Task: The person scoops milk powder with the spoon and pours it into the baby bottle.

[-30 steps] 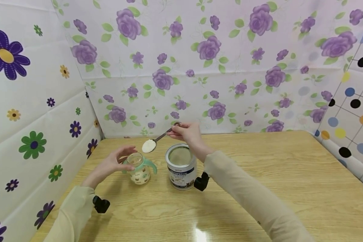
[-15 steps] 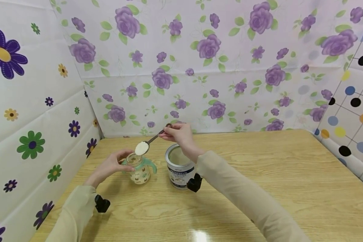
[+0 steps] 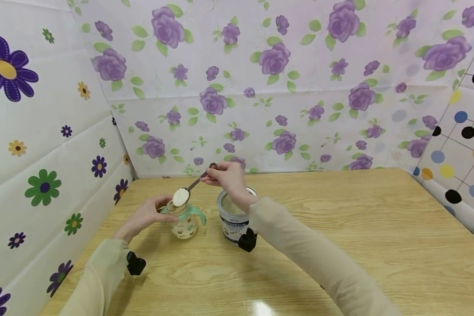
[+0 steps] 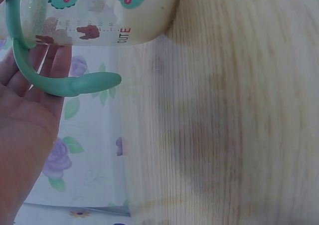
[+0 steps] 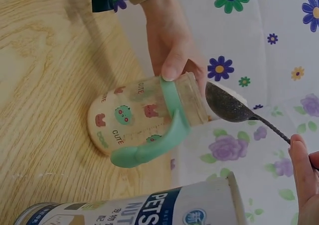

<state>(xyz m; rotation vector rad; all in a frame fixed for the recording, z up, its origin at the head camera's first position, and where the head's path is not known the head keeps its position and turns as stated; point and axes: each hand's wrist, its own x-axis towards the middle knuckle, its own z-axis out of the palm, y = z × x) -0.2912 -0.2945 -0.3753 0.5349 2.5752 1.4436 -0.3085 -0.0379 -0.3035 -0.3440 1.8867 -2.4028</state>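
A clear baby bottle with a green collar, two green handles and printed animals stands on the table. My left hand grips it around the collar, thumb on the near side. In the left wrist view a handle curves past my fingers, and pale contents show low in the bottle. My right hand pinches the dark handle of a spoon. White powder is heaped in its bowl, which is over the bottle's open mouth.
An opened white and blue tin stands right of the bottle, partly behind my right forearm. The wooden table reaches to a flowered cloth wall at the back and another on the left.
My right hand has moved left and slightly down, bringing the heaped spoon from beside the bottle to over its mouth. My left hand stays on the bottle.
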